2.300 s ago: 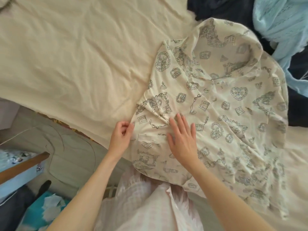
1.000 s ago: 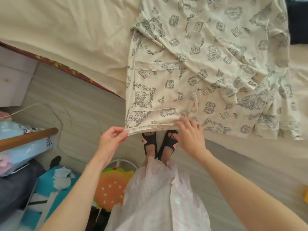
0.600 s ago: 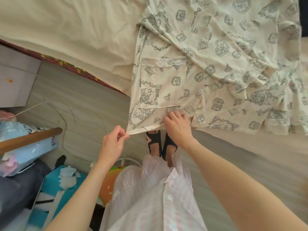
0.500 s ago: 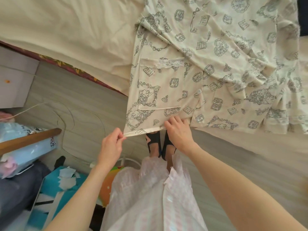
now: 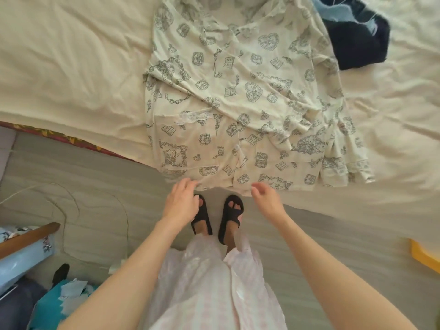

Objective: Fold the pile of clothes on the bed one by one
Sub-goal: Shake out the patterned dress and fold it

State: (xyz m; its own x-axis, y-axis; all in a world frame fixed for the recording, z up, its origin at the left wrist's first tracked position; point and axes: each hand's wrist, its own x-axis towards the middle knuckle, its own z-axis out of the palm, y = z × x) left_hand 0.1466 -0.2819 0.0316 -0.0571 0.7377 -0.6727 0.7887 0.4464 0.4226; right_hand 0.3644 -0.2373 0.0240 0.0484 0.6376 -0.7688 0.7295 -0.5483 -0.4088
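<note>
Both hands, left hand (image 5: 182, 203) and right hand (image 5: 266, 201), were released beside the printed shirt's (image 5: 238, 110) hem. Ungripped, that hem (overhanging the bed (image 5: 71, 67)) might have dragged the shirt floorward.

A bed with a wrinkled cream sheet (image 5: 71, 67) carries a cream printed pyjama shirt (image 5: 238, 91); dark navy and light-blue clothes (image 5: 357, 41) lie at 1 o'clock.

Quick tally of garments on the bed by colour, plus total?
Cream printed: 1, the pyjama top, its hem hanging over the bed edge
Dark navy: 1, the navy garment
Light blue: 1, the blue knit, partly cut off at the frame's top
Total: 3
</note>
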